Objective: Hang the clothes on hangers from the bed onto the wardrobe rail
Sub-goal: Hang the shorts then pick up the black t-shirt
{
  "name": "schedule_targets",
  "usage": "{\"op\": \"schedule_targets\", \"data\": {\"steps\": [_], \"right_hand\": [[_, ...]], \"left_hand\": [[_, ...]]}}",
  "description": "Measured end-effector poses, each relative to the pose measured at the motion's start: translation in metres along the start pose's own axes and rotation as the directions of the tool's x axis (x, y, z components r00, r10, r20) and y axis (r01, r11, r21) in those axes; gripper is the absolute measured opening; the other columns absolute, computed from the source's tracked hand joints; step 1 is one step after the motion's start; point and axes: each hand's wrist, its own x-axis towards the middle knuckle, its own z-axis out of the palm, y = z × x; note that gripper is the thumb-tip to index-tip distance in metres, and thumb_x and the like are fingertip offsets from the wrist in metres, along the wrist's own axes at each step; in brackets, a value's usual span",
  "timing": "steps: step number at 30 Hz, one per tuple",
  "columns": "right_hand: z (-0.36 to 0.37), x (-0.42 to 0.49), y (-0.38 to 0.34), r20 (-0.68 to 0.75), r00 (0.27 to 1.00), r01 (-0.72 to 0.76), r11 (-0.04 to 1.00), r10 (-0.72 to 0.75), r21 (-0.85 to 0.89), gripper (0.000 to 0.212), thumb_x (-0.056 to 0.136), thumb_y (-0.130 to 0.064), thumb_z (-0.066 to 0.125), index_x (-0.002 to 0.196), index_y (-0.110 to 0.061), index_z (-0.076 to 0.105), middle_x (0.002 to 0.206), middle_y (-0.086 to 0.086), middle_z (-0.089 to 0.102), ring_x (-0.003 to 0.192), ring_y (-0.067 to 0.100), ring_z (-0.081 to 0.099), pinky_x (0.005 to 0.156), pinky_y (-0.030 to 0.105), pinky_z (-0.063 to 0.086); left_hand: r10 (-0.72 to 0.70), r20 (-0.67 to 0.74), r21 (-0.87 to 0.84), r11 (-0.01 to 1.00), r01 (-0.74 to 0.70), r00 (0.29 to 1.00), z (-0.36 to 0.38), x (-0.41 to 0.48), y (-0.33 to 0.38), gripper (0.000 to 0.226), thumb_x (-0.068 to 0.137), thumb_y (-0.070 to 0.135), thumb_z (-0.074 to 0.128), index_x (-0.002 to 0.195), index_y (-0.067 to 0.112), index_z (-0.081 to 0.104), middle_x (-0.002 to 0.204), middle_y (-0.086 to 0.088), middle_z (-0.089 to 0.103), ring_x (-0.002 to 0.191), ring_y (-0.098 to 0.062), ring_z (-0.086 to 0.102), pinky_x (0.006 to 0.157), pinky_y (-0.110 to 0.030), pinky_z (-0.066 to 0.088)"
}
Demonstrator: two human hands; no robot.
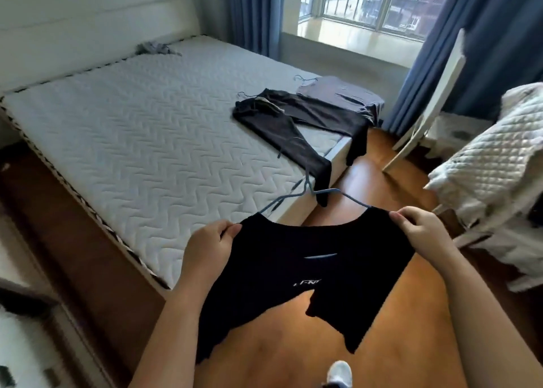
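Note:
I hold a black garment (308, 270) with small white lettering on a blue wire hanger (320, 194) above the wooden floor. My left hand (205, 246) pinches its left shoulder and my right hand (417, 229) pinches its right shoulder. The hanger's hook points away from me toward the bed corner. On the bare white mattress (147, 129) lie dark brown trousers (296, 126) on a hanger and, beyond them, a grey garment (340, 94) on a hanger, both near the bed's far right corner. No wardrobe rail is in view.
A small crumpled grey cloth (155, 48) lies near the headboard. White quilted bedding (496, 164) is piled at the right, with a leaning white board (432, 102) behind it. Blue curtains (476, 44) flank the window. My white shoe (339, 373) stands on the wooden floor (382, 182).

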Motion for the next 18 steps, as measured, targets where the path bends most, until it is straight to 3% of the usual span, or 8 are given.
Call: {"op": "schedule_targets", "data": {"steps": [3, 7, 10, 13, 18], "right_hand": [[-0.049, 0.017, 0.05, -0.046, 0.997, -0.06, 0.997, 0.062, 0.056, 0.022, 0.089, -0.018, 0.056, 0.076, -0.002, 0.063, 0.072, 0.015, 0.061, 0.073, 0.027, 0.053, 0.065, 0.034, 0.038], [-0.109, 0.046, 0.104, -0.095, 0.99, -0.097, 0.993, 0.103, 0.069, 0.02, 0.09, -0.018, 0.055, 0.079, -0.002, 0.062, 0.076, 0.015, 0.061, 0.076, 0.025, 0.051, 0.057, 0.016, 0.036], [-0.134, 0.072, 0.13, -0.1, 0.99, -0.096, 0.992, 0.104, 0.08, 0.017, 0.09, -0.018, 0.054, 0.077, -0.008, 0.059, 0.075, 0.012, 0.059, 0.077, 0.024, 0.052, 0.064, 0.024, 0.038], [-0.14, 0.097, 0.147, -0.064, 0.992, -0.103, 0.991, 0.108, 0.084, 0.016, 0.09, -0.019, 0.054, 0.079, -0.009, 0.059, 0.079, 0.013, 0.061, 0.081, 0.025, 0.054, 0.073, 0.032, 0.037], [-0.133, 0.151, 0.149, -0.024, 0.998, -0.057, 0.992, 0.06, 0.109, 0.014, 0.09, -0.019, 0.055, 0.08, -0.01, 0.059, 0.079, 0.01, 0.061, 0.082, 0.024, 0.054, 0.074, 0.03, 0.035]], "left_hand": [[0.059, 0.056, -0.023, 0.998, -0.058, 0.997, 0.054, 0.009, 0.049, 0.022, 0.09, 0.026, 0.053, 0.087, 0.01, 0.068, 0.079, -0.004, 0.069, 0.08, -0.023, 0.062, 0.074, -0.035, 0.047], [0.121, 0.107, -0.034, 0.992, -0.118, 0.987, 0.123, 0.026, 0.109, 0.021, 0.089, 0.023, 0.055, 0.085, 0.007, 0.067, 0.076, -0.009, 0.068, 0.077, -0.025, 0.06, 0.072, -0.034, 0.044], [0.129, 0.132, -0.025, 0.992, -0.127, 0.983, 0.157, 0.041, 0.136, 0.019, 0.088, 0.022, 0.056, 0.084, 0.007, 0.067, 0.076, -0.006, 0.067, 0.076, -0.021, 0.058, 0.069, -0.027, 0.041], [0.104, 0.16, -0.028, 0.995, -0.101, 0.982, 0.173, 0.053, 0.149, 0.017, 0.088, 0.021, 0.056, 0.074, 0.013, 0.063, 0.059, 0.007, 0.056, 0.061, -0.009, 0.051, 0.055, -0.011, 0.036], [0.047, 0.187, -0.012, 0.999, -0.045, 0.981, 0.187, 0.08, 0.149, 0.019, 0.087, 0.02, 0.057, 0.07, 0.017, 0.062, 0.055, 0.008, 0.056, 0.06, -0.009, 0.051, 0.057, -0.022, 0.037]]}}
